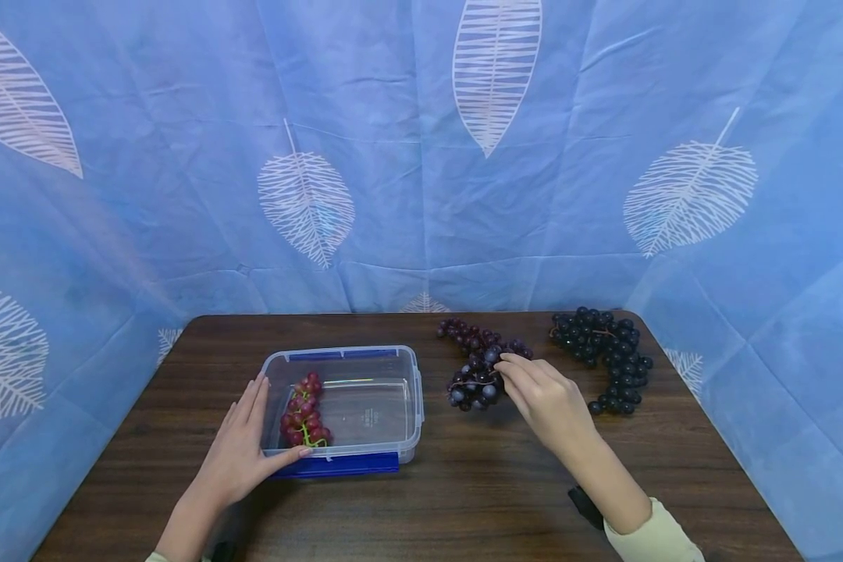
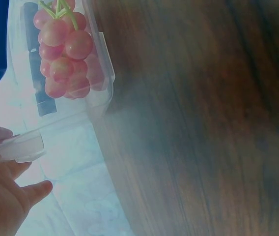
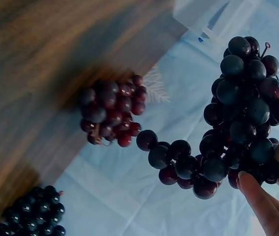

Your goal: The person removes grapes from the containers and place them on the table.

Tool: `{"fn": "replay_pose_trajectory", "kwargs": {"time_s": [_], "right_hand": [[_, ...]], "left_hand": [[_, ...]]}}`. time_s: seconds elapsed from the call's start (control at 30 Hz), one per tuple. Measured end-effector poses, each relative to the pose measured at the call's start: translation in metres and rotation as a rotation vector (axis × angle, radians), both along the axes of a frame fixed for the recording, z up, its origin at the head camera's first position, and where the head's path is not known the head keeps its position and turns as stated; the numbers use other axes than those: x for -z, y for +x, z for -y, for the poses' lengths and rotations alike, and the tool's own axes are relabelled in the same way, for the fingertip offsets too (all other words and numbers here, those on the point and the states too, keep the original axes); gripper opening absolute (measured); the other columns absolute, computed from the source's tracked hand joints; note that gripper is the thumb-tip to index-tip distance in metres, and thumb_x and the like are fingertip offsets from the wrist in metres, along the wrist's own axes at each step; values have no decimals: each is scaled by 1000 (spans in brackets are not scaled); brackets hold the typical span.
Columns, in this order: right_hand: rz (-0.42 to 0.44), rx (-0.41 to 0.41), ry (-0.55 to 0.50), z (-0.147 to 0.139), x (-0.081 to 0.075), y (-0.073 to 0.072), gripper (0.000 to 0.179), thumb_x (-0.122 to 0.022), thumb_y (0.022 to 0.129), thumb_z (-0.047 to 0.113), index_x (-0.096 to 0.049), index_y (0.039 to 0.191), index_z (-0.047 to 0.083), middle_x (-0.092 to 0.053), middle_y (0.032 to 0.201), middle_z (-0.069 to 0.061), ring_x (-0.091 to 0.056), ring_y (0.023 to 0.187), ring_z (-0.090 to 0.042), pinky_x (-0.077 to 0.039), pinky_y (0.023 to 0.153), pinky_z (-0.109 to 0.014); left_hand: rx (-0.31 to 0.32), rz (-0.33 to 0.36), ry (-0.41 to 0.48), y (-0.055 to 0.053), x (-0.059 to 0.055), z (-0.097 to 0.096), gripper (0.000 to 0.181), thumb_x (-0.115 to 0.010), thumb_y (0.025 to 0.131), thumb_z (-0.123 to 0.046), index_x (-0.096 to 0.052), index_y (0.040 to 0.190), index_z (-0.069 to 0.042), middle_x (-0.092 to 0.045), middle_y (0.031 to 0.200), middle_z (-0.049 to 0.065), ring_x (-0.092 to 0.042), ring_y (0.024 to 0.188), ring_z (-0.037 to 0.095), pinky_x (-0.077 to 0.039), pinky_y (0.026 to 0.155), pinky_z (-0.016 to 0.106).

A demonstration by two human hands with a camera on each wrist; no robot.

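My left hand (image 1: 235, 449) rests against the near left corner of a clear plastic food container (image 1: 417, 390). Its fingers lie fairly straight along the left wall, and the thumb touches the front rim above a blue latch (image 1: 347, 465). Inside, at the left end, lies a bunch of red grapes (image 1: 302, 414) with green stems. With finger and thumb, my right hand (image 1: 544, 394) pinches a bunch of dark purple grapes (image 3: 247, 98), which hangs above the table. Behind it is a bunch of smaller reddish-purple grapes (image 1: 467, 334), partly hidden in the head view.
A curved bunch of black grapes (image 1: 621, 363) lies at the table's back right. The wooden table (image 1: 464, 507) ends at a blue cloth (image 1: 393, 179) with white leaf prints, which hangs behind and at both sides.
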State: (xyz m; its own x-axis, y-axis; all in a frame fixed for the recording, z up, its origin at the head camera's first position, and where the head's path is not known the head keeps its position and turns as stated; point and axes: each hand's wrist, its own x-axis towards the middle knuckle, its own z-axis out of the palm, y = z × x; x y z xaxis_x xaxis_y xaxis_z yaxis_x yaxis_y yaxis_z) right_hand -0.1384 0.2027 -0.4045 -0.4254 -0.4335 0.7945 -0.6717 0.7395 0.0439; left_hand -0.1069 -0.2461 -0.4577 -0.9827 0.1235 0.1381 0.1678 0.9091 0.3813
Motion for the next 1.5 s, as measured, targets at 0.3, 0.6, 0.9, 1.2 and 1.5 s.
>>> {"fn": "replay_pose_trajectory", "kwargs": {"time_s": [0.3,0.6,0.9,1.2,1.5], "right_hand": [[24,-4,8,-1,28,2,37,-90,68,-8,-78,102,-3,-78,106,-20,-75,79,-29,-64,67,-40],[79,22,-5,4,56,8,38,-92,67,-7,-78,101,-1,-79,103,-17,-78,83,-29,-65,72,-46],[128,50,3,2,73,16,40,-93,67,-7,-77,102,0,-79,103,-15,-77,83,-26,-65,71,-41],[247,59,-8,2,78,23,40,-93,68,-10,-76,102,2,-80,103,-12,-79,85,-24,-65,71,-33],[351,101,62,4,70,29,31,-90,76,-4,-77,102,8,-80,106,-9,-78,81,-22,-61,60,-25]], "left_hand": [[4,-3,14,0,-1,0,124,-79,83,-63,-18,165,7,-20,170,34,-20,157,54,-21,123,73],[11,-5,14,2,0,0,125,-80,83,-63,-16,165,8,-19,170,34,-20,157,54,-21,123,72],[10,-3,11,1,-1,0,126,-79,83,-64,-14,166,6,-19,170,33,-19,157,53,-20,123,72],[9,-9,9,0,0,2,126,-79,83,-65,-16,165,7,-20,170,33,-20,157,53,-21,123,72],[6,-6,8,-1,0,1,126,-79,83,-65,-16,166,6,-20,170,34,-20,157,53,-21,123,73]]}}
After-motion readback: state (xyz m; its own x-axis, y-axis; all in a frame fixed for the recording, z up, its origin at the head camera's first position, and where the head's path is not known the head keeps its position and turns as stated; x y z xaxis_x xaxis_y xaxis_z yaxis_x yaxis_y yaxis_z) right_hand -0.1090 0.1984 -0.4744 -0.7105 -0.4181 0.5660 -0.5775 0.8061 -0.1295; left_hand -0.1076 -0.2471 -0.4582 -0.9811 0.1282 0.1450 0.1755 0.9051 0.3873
